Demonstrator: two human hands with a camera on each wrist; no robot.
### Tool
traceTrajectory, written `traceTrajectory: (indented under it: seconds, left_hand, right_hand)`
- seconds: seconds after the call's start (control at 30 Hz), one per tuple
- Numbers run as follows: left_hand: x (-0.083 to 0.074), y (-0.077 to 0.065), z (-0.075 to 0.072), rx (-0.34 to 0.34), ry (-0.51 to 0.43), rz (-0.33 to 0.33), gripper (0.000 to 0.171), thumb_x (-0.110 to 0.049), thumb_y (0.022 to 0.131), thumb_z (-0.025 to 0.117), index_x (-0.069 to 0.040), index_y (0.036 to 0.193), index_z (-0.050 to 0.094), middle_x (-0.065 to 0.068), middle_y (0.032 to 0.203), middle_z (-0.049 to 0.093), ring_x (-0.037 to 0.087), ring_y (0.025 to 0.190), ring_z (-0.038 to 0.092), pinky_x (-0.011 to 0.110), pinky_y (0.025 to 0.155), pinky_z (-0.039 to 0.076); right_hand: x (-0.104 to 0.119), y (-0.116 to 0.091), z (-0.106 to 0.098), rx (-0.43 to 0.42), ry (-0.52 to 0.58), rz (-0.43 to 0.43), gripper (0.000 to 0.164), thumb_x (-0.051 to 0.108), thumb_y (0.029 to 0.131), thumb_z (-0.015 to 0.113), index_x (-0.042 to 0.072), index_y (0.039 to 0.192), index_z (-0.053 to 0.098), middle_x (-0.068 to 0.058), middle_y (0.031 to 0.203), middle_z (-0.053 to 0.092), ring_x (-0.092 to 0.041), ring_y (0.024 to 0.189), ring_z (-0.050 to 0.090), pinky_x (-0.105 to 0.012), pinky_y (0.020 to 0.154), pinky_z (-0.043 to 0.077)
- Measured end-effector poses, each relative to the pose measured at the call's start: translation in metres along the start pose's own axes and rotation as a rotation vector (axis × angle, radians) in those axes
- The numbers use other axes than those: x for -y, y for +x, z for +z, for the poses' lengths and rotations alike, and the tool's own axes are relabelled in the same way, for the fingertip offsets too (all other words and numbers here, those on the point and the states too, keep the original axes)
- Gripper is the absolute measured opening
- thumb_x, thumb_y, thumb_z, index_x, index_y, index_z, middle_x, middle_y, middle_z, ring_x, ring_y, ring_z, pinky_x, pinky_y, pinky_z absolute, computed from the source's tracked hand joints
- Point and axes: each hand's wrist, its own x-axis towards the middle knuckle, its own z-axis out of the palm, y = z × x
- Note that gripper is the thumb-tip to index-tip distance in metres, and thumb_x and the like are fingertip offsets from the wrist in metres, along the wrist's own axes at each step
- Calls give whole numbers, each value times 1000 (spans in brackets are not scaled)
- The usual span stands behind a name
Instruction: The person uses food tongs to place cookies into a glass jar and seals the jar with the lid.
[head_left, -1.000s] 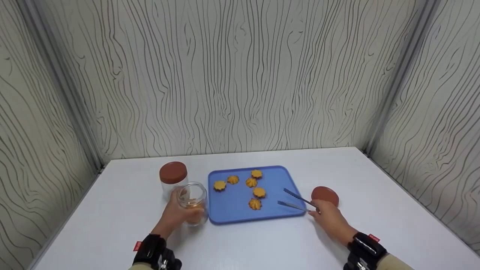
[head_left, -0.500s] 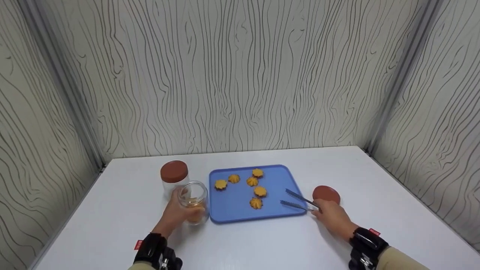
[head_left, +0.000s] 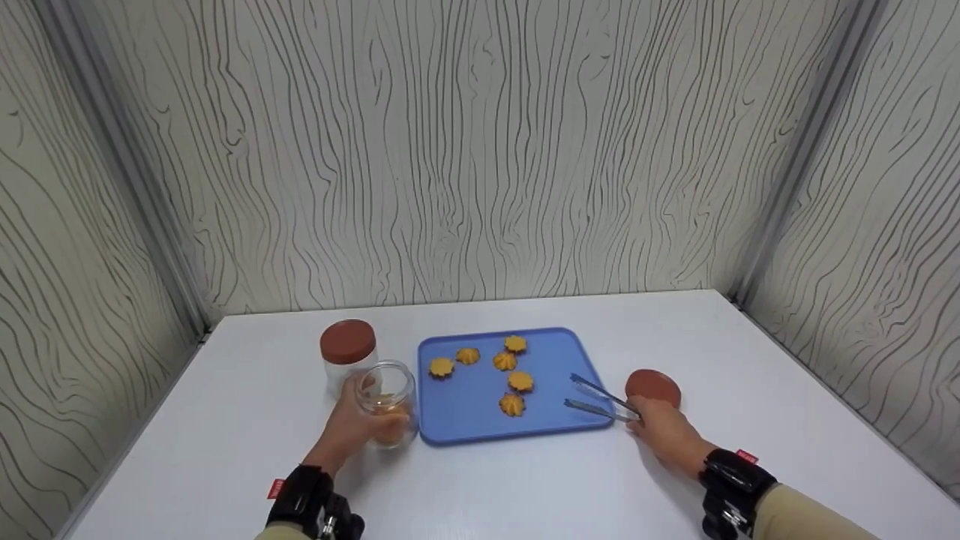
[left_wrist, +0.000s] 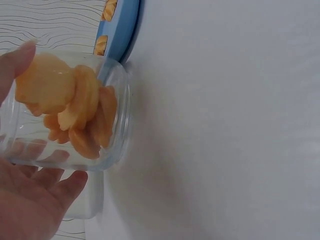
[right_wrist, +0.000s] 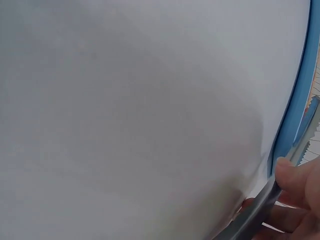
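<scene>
My left hand [head_left: 351, 421] grips a lidless clear glass jar [head_left: 405, 382], thumb on one side and fingers on the other. Several golden cookies [left_wrist: 82, 100] lie inside at the jar's bottom. My right hand [head_left: 664, 433] holds metal tongs [head_left: 600, 397] between thumb and fingers. Their two arms are spread, with the toothed tips over the right side of a blue tray [head_left: 457, 427] and nothing between them. On the tray are several flower-shaped cookies [head_left: 520, 382], spread over its left and middle parts.
A second jar with a reddish-brown lid [head_left: 348, 341] stands just behind my left hand. Another reddish-brown lid [head_left: 652, 387] lies on the white table [head_left: 525, 495] beside my right hand. Wood-patterned panels [head_left: 465, 150] rise behind the table and at both sides.
My right hand has shifted slightly to the right with the tongs, whose tips have moved a little right too. The left hand, jar and cookies stay as they were.
</scene>
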Motion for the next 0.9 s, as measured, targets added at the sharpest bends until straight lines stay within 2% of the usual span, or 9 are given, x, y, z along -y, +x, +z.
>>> traceTrajectory:
  seconds: [0.2,0.3,0.43,0.53,0.67,0.77,0.9]
  left_hand:
    - [1,0,0,0,16,-3,100,-14,69,87,4,145,24,27,146,37,41,135,33,56,110,26]
    - [1,0,0,0,22,1,100,-13,69,87,5,145,24,27,146,37,41,135,33,56,110,26]
    - [-1,1,-2,0,16,8,100,-12,69,87,5,144,24,27,146,37,42,135,34,56,110,26]
    - [-2,1,-3,-5,11,10,100,-12,68,88,5,144,25,27,146,38,42,135,34,56,110,26]
    - [-1,1,-3,-16,15,13,99,-12,67,88,4,143,27,27,145,39,42,134,35,56,110,26]
    - [-1,2,-3,-19,37,4,98,-14,67,89,4,142,29,27,143,41,42,132,38,56,108,29]
    - [0,2,-2,-9,70,-20,98,-20,68,90,2,141,29,27,143,41,41,129,40,56,106,32]
  right_hand:
    - [2,1,-2,-17,-77,-19,18,-2,77,74,0,86,58,-6,76,54,-24,76,54,-43,69,48]
    - [3,3,-10,-15,-44,-28,15,-2,78,72,1,83,59,-4,76,53,-22,74,51,-41,68,46]
    - [0,8,-19,-83,18,-61,7,0,83,69,-1,87,64,-8,82,59,-27,80,57,-45,73,48]
    - [-5,13,-21,-127,22,-46,19,5,87,67,-7,101,64,-23,96,60,-43,94,58,-55,82,47]
    - [-14,21,-20,-61,33,53,39,10,90,64,-11,122,55,-41,121,46,-57,110,46,-63,88,42]
    - [-20,27,-19,-7,24,96,47,13,91,64,-13,128,50,-46,130,37,-62,116,39,-66,90,40]
    - [-28,33,-18,31,-7,119,56,17,91,65,-15,132,45,-48,132,32,-65,115,37,-67,90,40]
